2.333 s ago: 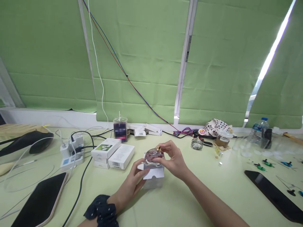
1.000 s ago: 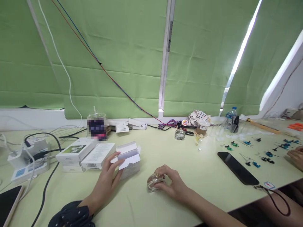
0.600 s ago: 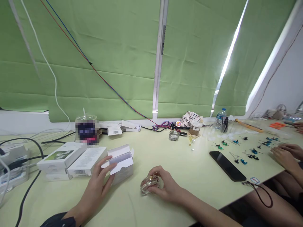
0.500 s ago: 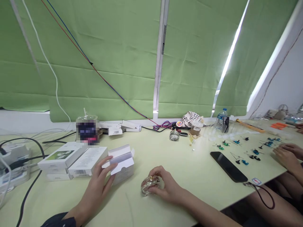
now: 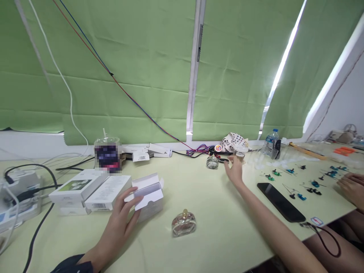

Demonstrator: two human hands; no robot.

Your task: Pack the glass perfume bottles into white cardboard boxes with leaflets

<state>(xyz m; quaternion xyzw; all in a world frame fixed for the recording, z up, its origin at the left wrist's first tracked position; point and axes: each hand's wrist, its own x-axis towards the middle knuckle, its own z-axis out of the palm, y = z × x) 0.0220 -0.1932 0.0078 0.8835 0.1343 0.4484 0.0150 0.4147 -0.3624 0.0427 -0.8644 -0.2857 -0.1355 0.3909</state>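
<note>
My left hand (image 5: 121, 214) grips an open white cardboard box (image 5: 150, 203) at its left side, fingers over the top edge; the lid flap stands up. A clear glass perfume bottle (image 5: 184, 224) with a gold neck stands on the table to the right of the box, touched by neither hand. My right hand (image 5: 235, 172) is stretched to the back of the table, thumb and fingers apart, in front of a lidded plastic cup (image 5: 240, 151). Its fingertips are partly hidden. Left of it stands a second, rounder glass bottle (image 5: 212, 162).
White boxes (image 5: 109, 191) are stacked at left beside cables and a power strip (image 5: 24, 199). A drink cup (image 5: 108, 155) stands behind them. At right lie a phone (image 5: 280, 203), several small blue, green and black parts (image 5: 315, 184), and another person's hands (image 5: 351, 185).
My right hand has let go of the perfume bottle and moved away to the back right. The bottle now stands alone. My left hand stays on the box.
</note>
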